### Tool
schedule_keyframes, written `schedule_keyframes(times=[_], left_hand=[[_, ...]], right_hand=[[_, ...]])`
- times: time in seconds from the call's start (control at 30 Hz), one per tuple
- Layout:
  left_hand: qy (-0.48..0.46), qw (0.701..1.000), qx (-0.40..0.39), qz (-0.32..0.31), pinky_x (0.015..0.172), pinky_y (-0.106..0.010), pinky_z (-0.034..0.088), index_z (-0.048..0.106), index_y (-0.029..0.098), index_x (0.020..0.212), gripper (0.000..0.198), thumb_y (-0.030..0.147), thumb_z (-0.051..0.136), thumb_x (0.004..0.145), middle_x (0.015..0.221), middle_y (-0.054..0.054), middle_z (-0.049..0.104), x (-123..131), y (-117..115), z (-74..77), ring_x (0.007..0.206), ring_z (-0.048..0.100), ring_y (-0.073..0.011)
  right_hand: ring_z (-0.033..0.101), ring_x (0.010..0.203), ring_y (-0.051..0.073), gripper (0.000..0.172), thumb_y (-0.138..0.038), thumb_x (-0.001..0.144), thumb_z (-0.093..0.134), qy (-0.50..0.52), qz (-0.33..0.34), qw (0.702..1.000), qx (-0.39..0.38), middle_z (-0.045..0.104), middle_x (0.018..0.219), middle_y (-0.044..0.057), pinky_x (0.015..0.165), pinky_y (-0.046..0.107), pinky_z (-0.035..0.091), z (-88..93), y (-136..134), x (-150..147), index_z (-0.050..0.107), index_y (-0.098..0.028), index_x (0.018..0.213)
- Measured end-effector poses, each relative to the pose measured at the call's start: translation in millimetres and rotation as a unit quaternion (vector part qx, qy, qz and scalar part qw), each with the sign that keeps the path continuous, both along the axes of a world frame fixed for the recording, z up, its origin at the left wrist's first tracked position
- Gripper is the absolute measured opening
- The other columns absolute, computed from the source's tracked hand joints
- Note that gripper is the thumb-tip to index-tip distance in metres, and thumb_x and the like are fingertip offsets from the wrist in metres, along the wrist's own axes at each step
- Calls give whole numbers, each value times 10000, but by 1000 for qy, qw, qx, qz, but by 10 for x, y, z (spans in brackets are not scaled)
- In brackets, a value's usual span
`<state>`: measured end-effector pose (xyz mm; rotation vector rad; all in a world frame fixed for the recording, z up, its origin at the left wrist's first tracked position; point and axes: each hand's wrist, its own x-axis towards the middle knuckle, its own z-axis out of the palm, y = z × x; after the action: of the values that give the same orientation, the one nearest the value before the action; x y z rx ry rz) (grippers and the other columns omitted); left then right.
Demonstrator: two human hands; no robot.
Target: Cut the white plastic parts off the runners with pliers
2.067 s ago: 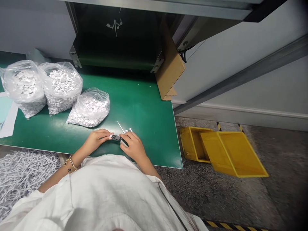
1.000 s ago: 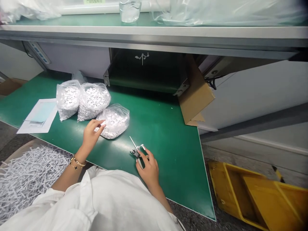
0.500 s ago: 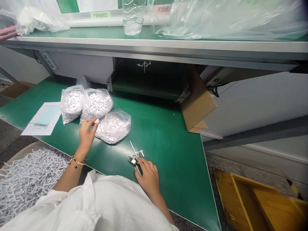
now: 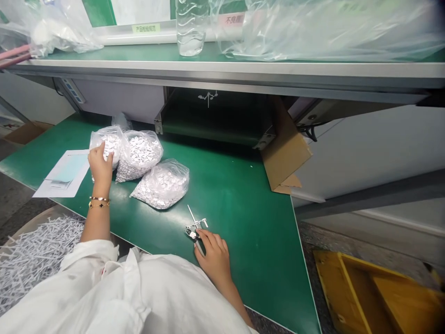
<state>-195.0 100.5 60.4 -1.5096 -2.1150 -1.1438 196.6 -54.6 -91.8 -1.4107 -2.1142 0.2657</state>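
At the mouth of the left clear bag of small white plastic pieces, my left hand has its thumb and forefinger apart, and I see no piece between them. Beside it stand a middle bag of the same pieces and a third bag lying nearer to me. My right hand is wrapped round a pair of side cutters, low on the table. Just past their jaws lies a thin white plastic sprue with a long stem and short branches.
A white sheet of paper lies on the green table at the left. Below the left edge is a container of loose white sprues. A dark tray and a cardboard piece stand under the shelf. A yellow frame is low right.
My left hand has moved left from beside the front bag to the left bag; the small white piece it pinched is no longer visible. My right hand keeps its place on the side cutters.
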Motion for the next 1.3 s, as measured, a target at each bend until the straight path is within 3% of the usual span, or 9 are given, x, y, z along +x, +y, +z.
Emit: schedule_keyframes(times=[0.1,0.17,0.23,0.33,0.5,0.7,0.87,1.0,1.3], left_hand=[[53,996,22,-65,937,-457,385,609,189,1178,298,292,510,917,990,-114,577,445,-198,-228,1051,517,-275],[67,979,-21,-193,850,-435,423,638,222,1064,228,320,483,928,925,-110,595,877,-395,-402,952,548,-260],[80,916,-137,-369,727,-381,449,646,226,965,205,339,479,926,829,-83,600,1303,-589,-582,804,572,-230],[67,856,-233,-456,680,-321,462,642,213,933,213,357,485,924,818,-61,611,1770,-797,-838,753,593,-196],[-70,808,-358,-464,662,-270,475,642,174,1006,255,379,539,894,829,-48,648,2012,-928,-1129,724,621,-171],[-135,777,-366,-493,720,-268,483,704,189,899,196,328,566,883,855,-50,650,2032,-964,-1224,763,621,-163],[-102,817,-319,-470,691,-277,490,599,197,1159,340,367,594,864,900,-45,577,2060,-1012,-1147,759,584,-166],[-40,794,-310,-522,715,-277,490,521,215,1277,434,391,563,882,936,-44,577,2141,-1014,-1129,794,590,-170],[40,781,-300,-546,707,-241,469,642,207,1048,252,312,432,957,850,-29,641,2254,-968,-1187,793,616,-158]], right_hand=[[561,912,203,322,-200,800,535,29,1,1000,-3,661,1004,41,769,331,413,40,-11,-4,622,-222,1109],[563,884,197,278,-191,777,534,67,0,998,2,655,944,39,767,328,425,60,-20,4,641,-216,1032],[562,848,197,231,-189,761,525,107,-13,994,8,645,900,42,758,335,434,72,-30,20,644,-211,958],[558,815,201,190,-190,757,509,156,-40,987,10,628,861,47,749,352,450,87,-44,44,624,-209,907],[557,793,196,155,-190,795,495,194,-89,977,28,607,834,47,722,345,471,115,-36,62,590,-204,916],[557,796,194,154,-182,798,505,194,-86,977,29,609,851,47,727,344,476,126,-16,55,577,-204,933],[545,791,189,146,-167,793,509,200,-83,975,42,604,847,46,721,338,472,124,-25,54,568,-200,923],[539,794,189,153,-159,793,517,205,-93,972,60,600,852,45,718,337,472,102,-29,62,557,-198,936],[537,804,191,150,-165,803,517,209,-105,970,60,588,850,42,721,342,469,87,-31,65,549,-203,944]])
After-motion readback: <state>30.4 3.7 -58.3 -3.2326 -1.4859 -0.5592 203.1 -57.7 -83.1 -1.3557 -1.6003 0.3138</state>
